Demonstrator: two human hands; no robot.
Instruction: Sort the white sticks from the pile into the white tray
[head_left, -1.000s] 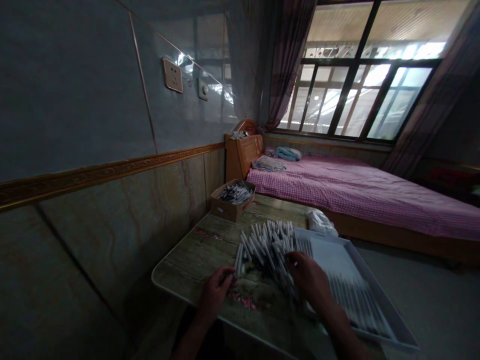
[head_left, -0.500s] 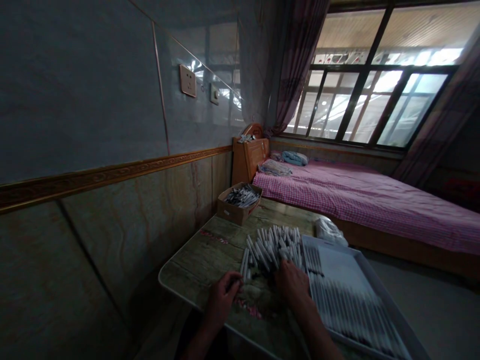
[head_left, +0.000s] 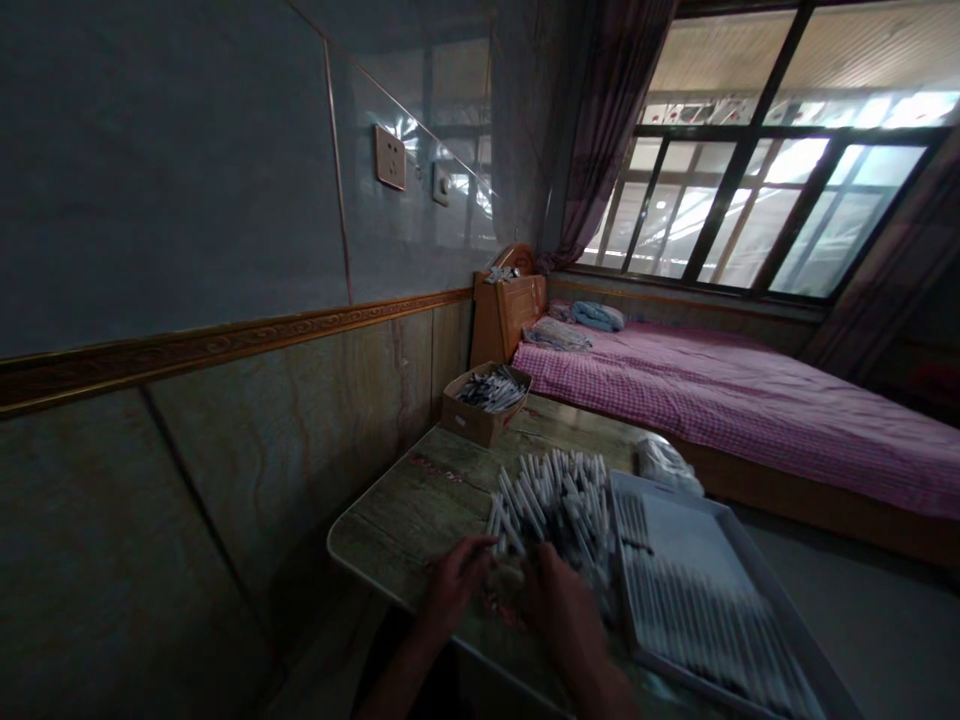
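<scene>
My left hand (head_left: 456, 585) is over the near part of the table, its fingers bent into a pinch; whatever they hold is too dark and small to name. Beside it, my right hand (head_left: 559, 600) is smeared by motion at the near edge of a heap of white pen-like tubes (head_left: 555, 495). Its fingertips are hard to see, and I cannot tell if it holds a tube. To the right lies a shallow grey tray (head_left: 724, 515), with many similar tubes laid side by side in a row and a smaller group at its far left.
A cardboard box (head_left: 469, 422) full of dark and white pen-like pieces stands at the table's far left corner. A clear plastic bag (head_left: 667, 465) lies behind the tray. The table (head_left: 405, 515) stands by a tiled wall (head_left: 315, 450); a bed (head_left: 675, 390) is beyond.
My right hand has drawn back from the heap, toward me and left, closer to my left hand. My left hand has shifted slightly right. The view has turned a little.
</scene>
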